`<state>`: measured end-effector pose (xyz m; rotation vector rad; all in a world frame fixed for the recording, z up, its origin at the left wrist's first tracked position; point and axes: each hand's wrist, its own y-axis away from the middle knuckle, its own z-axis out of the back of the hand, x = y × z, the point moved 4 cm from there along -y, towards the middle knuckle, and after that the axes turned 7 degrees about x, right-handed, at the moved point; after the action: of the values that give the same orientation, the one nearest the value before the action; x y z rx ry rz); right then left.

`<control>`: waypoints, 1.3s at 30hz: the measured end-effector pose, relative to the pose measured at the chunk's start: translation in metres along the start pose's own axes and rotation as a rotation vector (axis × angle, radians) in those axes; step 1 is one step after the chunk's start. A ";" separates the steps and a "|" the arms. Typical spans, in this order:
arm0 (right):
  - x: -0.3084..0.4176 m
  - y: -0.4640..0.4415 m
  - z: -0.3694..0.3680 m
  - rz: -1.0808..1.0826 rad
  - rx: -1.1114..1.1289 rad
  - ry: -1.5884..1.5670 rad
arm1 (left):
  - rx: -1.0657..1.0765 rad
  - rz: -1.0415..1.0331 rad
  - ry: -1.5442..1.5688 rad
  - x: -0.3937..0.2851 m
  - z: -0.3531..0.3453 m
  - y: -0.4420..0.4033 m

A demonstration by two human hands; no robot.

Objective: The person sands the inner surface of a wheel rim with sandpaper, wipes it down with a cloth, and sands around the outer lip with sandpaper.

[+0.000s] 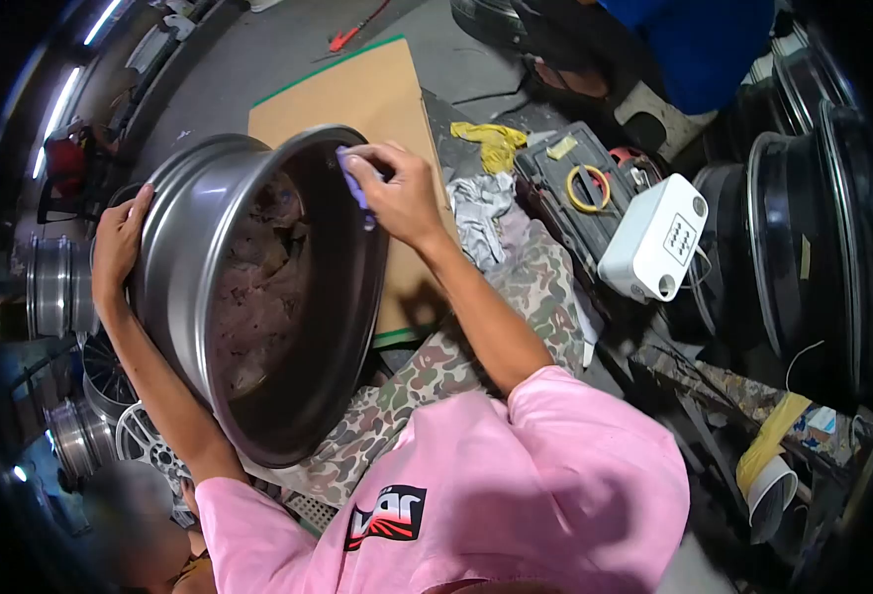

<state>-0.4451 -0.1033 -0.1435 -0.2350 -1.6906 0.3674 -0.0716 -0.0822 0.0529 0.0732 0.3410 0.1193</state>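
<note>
A large grey wheel rim (194, 213) is tilted up on its side in front of me, its open barrel facing right and towards me. The inside of the barrel is dark, and crumpled brownish material (258, 287) shows within it. Around the rim's far left edge, my left hand (122, 238) is curled with its fingers on the metal. My right hand (397, 193) pinches a thin, folded purple piece of sandpaper (357, 183) against the inner lip at the barrel's upper right.
Under the rim lies a brown board (402, 89) with green edges. To the right are a yellow cloth (496, 144), a grey tool case (565, 163), a tape roll (588, 188) and a white box (654, 238). More wheels (768, 247) stand at right; another person (130, 525) is lower left.
</note>
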 end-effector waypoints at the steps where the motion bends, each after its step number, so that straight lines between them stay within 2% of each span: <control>1: -0.014 0.010 0.016 0.001 -0.094 0.072 | 0.017 0.011 -0.005 0.000 0.000 0.001; 2: -0.034 0.019 0.036 0.008 -0.180 0.143 | 0.025 0.025 -0.010 -0.007 0.001 0.004; 4: -0.100 0.042 0.084 -0.121 -0.287 0.359 | 0.004 0.009 -0.015 -0.007 0.002 0.006; 6: -0.136 0.065 0.121 -0.233 -0.252 0.602 | -0.006 -0.002 0.001 -0.008 0.000 0.007; 8: -0.153 0.084 0.136 -0.308 -0.058 0.829 | 0.037 0.039 -0.026 -0.002 0.001 0.004; 9: -0.155 0.086 0.140 -0.339 0.040 0.935 | 0.027 0.047 -0.021 -0.003 0.001 0.004; 12: -0.140 0.079 0.177 -0.200 -0.143 0.967 | 0.017 0.039 0.008 0.000 0.002 0.000; 14: -0.133 0.069 0.223 -0.116 -0.312 1.151 | 0.017 0.036 0.021 0.001 0.000 0.001; 16: -0.116 0.064 0.266 -0.162 -0.414 1.328 | -0.005 0.030 0.028 -0.001 0.001 0.003; 20: -0.122 0.065 0.302 -0.381 -0.352 1.482 | 0.023 0.029 -0.010 -0.002 0.001 0.003; 22: -0.144 0.067 0.314 -0.459 -0.300 1.443 | -0.008 0.031 -0.077 -0.011 0.002 0.006; 24: -0.141 0.064 0.312 -0.409 -0.346 1.360 | -0.039 0.029 -0.108 -0.011 0.003 0.008; 26: -0.133 0.062 0.306 -0.501 -0.325 1.308 | -0.038 0.033 -0.130 -0.016 0.003 0.012; 27: -0.123 0.062 0.294 -0.361 -0.384 1.349 | -0.040 0.048 -0.126 -0.019 0.002 0.013; 30: -0.100 0.051 0.253 -0.025 -0.351 1.011 | -0.048 0.060 -0.140 -0.023 0.002 0.015; 32: -0.091 0.045 0.201 -0.165 -0.258 0.610 | -0.050 0.057 -0.138 -0.025 0.000 0.016; 34: -0.065 0.038 0.143 -0.079 -0.127 0.465 | -0.058 0.047 -0.115 -0.029 0.000 0.016; 36: -0.071 0.040 0.096 -0.224 -0.068 0.196 | -0.058 0.045 -0.111 -0.028 0.000 0.017; 38: -0.063 0.034 0.058 -0.250 -0.048 -0.177 | -0.048 0.069 -0.102 -0.028 0.000 0.019; 39: -0.060 0.031 0.046 -0.271 -0.043 -0.254 | -0.039 0.093 -0.095 -0.029 0.000 0.021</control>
<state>-0.4831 -0.1011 -0.2156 0.0123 -1.9525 0.1631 -0.1008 -0.0650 0.0643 0.0559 0.2402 0.2136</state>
